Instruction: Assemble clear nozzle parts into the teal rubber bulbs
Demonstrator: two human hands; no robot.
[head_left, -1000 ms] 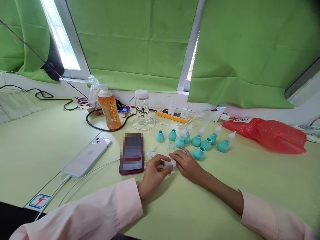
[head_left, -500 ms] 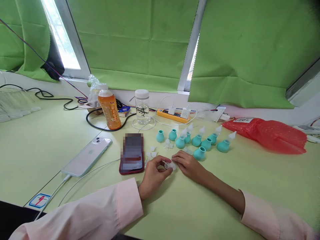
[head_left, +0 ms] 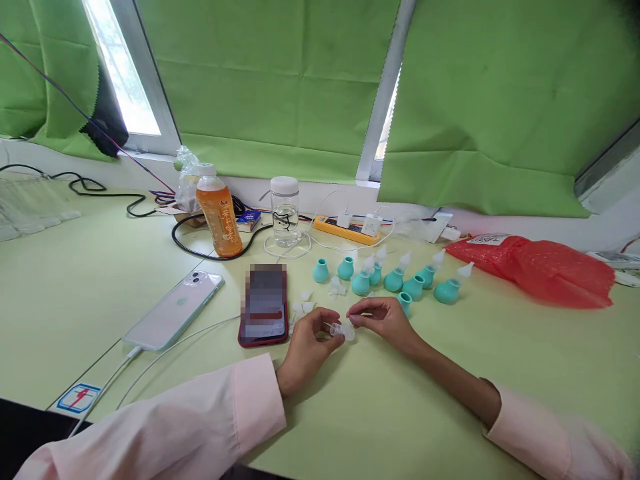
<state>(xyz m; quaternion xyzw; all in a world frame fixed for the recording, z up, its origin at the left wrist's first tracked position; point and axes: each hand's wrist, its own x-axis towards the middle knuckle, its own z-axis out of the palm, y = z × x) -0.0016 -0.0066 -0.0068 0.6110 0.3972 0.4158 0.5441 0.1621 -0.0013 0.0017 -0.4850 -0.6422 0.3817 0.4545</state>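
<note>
Between thumb and fingers, my left hand (head_left: 311, 343) holds a small clear plastic piece (head_left: 343, 331) just above the table. My right hand (head_left: 385, 323) is beside it on the right, thumb and fingertips pinched together at the piece's right end; what they grip, if anything, is too small to tell. Behind my hands stand several teal bulbs (head_left: 360, 283), some with clear pointed tips (head_left: 465, 270) and some open at the top. Small white translucent parts lie in a pile (head_left: 337, 287) by the bulbs and in another pile (head_left: 303, 307) beside my left hand.
A red-cased phone (head_left: 263, 307) and a charging phone (head_left: 175, 310) lie on the left. Farther back are an orange drink bottle (head_left: 220, 217), a clear bottle (head_left: 285, 217), a yellow power strip (head_left: 340, 231) and cables. A red plastic bag (head_left: 540, 270) lies at the right.
My right hand has lifted and shifted slightly right, its fingers now pinched and partly covering the nearest teal bulb. My left hand stays nearly in place with the clear piece.
</note>
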